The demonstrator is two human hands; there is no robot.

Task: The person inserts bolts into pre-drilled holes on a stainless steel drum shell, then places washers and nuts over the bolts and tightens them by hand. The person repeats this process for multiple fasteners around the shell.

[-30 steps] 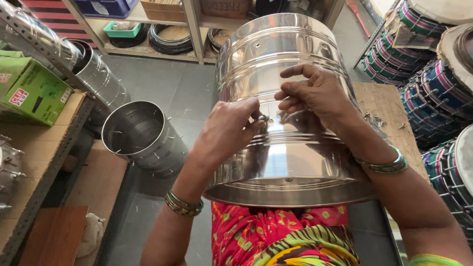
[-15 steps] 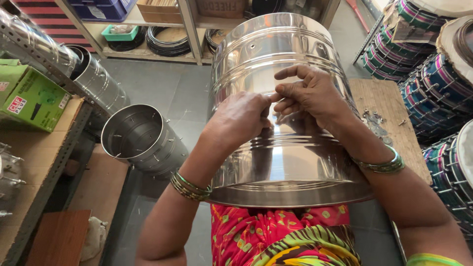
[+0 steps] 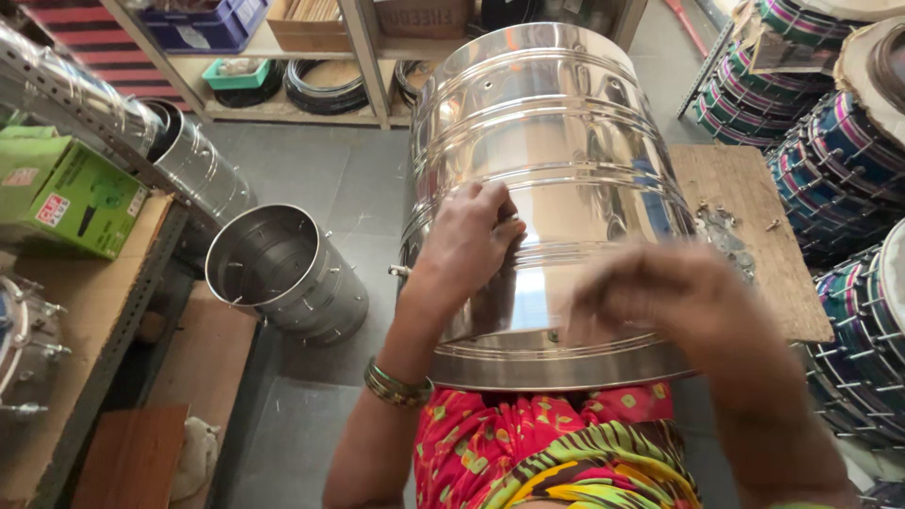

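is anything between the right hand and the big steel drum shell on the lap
Nothing visible does. The right hand is blurred and hangs just in front of the steel drum shell, with no object between them. The left hand already rests on the shell's side.

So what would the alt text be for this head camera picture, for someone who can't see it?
A person's left hand presses on a large shiny steel drum shell lying across their lap, while the right hand is a blur just off it. A smaller open steel shell stands on the grey floor to the left, and stacked colourful drums fill the right.
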